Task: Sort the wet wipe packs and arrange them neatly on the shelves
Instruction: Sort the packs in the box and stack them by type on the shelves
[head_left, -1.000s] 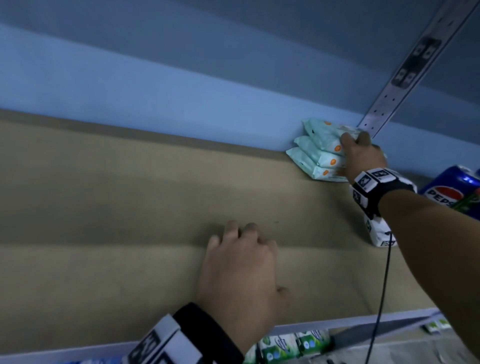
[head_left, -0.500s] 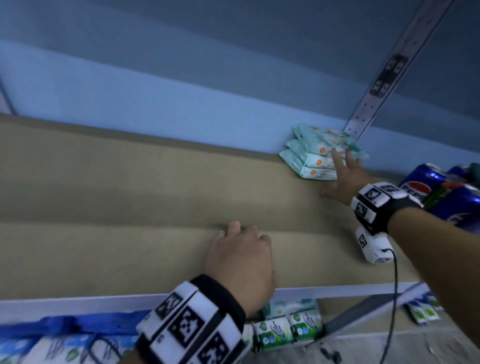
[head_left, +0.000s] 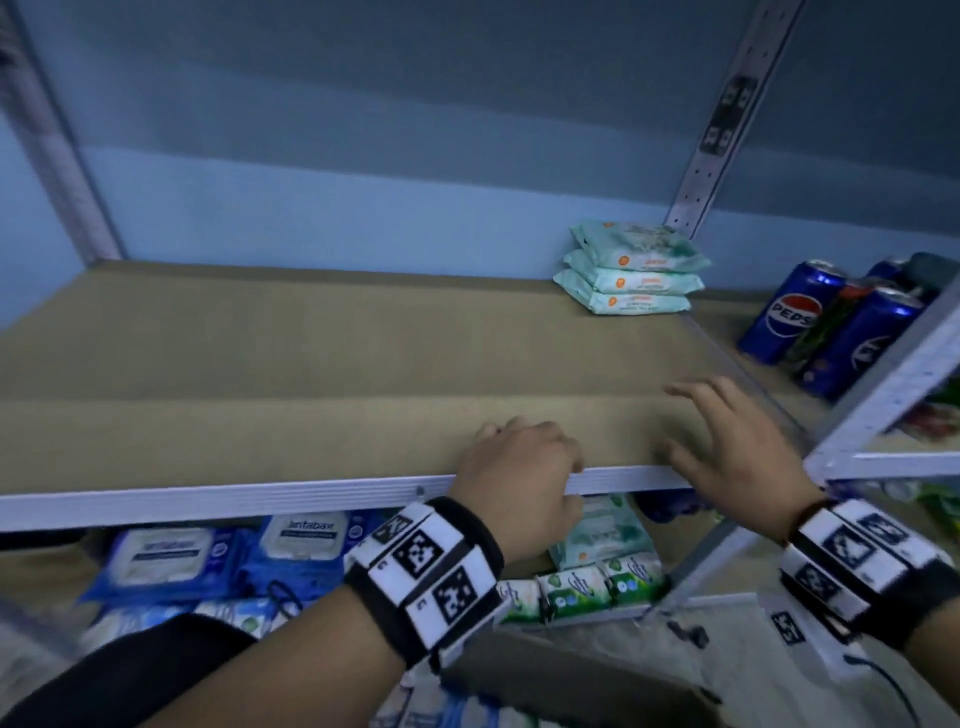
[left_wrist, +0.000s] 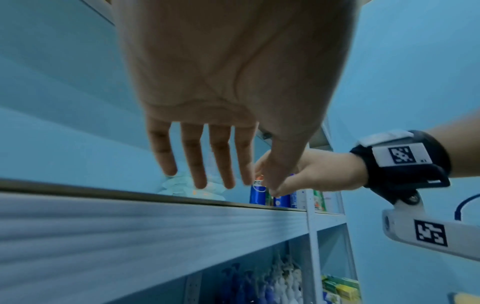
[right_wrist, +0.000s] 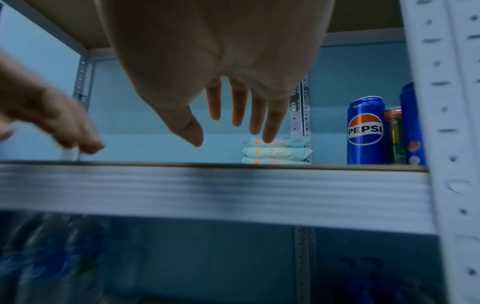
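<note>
Shelf front: right hand back off stacked packs, both grips spread, empty.

Pepsi cans upright on neighbouring shelf bay, right.

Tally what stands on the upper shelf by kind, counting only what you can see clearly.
Mint green wet wipe packs, stacked at the back: 3
Blue Pepsi cans in the next bay: at least 3; more are hidden behind
Total: at least 6
Both the left hand and right hand are empty.
</note>
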